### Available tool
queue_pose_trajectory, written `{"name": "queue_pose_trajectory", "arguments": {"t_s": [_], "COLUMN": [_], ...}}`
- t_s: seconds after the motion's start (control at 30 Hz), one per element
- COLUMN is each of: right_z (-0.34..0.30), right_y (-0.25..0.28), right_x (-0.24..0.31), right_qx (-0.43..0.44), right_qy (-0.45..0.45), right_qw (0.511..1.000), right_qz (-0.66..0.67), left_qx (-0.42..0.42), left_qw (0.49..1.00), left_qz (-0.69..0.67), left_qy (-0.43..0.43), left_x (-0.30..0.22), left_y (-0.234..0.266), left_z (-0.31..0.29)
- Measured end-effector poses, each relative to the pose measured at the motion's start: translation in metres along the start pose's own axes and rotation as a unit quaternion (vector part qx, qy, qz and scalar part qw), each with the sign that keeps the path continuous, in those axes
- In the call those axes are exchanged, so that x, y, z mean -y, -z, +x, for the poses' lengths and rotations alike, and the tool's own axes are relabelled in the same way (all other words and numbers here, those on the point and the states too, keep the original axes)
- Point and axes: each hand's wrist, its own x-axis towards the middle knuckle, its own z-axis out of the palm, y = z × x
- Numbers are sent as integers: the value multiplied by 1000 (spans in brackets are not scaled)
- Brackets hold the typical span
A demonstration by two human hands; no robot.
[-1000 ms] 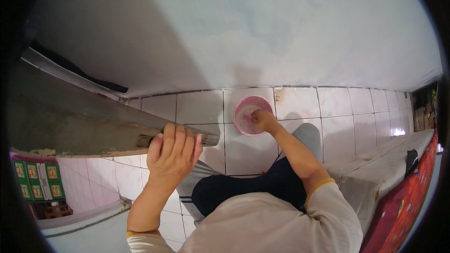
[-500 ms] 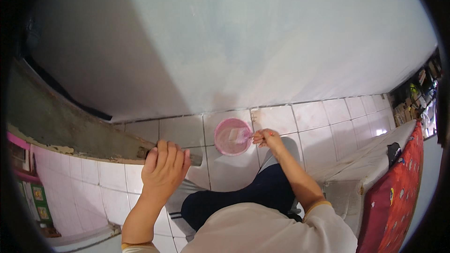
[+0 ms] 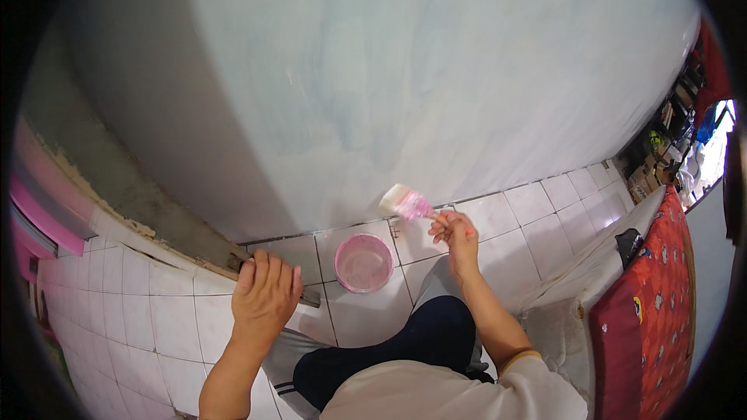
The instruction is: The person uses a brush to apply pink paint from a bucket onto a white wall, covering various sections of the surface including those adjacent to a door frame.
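Note:
My right hand (image 3: 457, 239) grips the handle of a wide paintbrush (image 3: 408, 202). The brush has pale bristles and a pink-smeared base, and it is raised in front of the wall (image 3: 373, 93). I cannot tell whether its bristles touch the wall. Below and to the left of the brush, a round pink bucket (image 3: 363, 264) stands on the tiles with pale liquid inside. My left hand (image 3: 266, 286) is closed over the end of a long grey-green board (image 3: 175, 222) with chipped edges, knuckles up, its fingertips partly hidden.
White floor tiles (image 3: 366, 311) surround the bucket and meet the wall's foot. Close on my right are a pale padded piece (image 3: 556, 327) and a red patterned cushion (image 3: 654, 311). Cluttered items (image 3: 654, 175) stand at the far right, and a pink object (image 3: 47, 218) is at the left.
My right hand has lifted the paintbrush out of the bucket and up toward the wall. The view has shifted, so the bucket appears lower. My left hand keeps its place on the board.

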Motion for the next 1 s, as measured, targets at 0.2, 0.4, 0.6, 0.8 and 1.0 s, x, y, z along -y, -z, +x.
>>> {"name": "queue_pose_trajectory", "arguments": {"t_s": [0.2,0.4,0.6,0.8,1.0], "right_z": [44,77,118,87,122], "right_y": [-43,-88,-127,-160,-102], "right_x": [67,126,212,278,159], "right_qx": [-43,-66,-72,-79,-18], "right_qy": [171,296,458,471,355], "right_qw": [980,931,829,854,826], "right_qz": [-88,-200,-314,-204,-437], "left_qx": [-5,-9,-7,-13,-23], "left_qw": [1000,1000,999,999,999], "left_qz": [-20,-23,-38,-27,-37], "left_qy": [-3,-16,-21,-16,-15], "left_x": [3,2,2,3,2], "left_y": [-1,-2,-1,4,0], "left_z": [1,-1,1,0,-3]}}
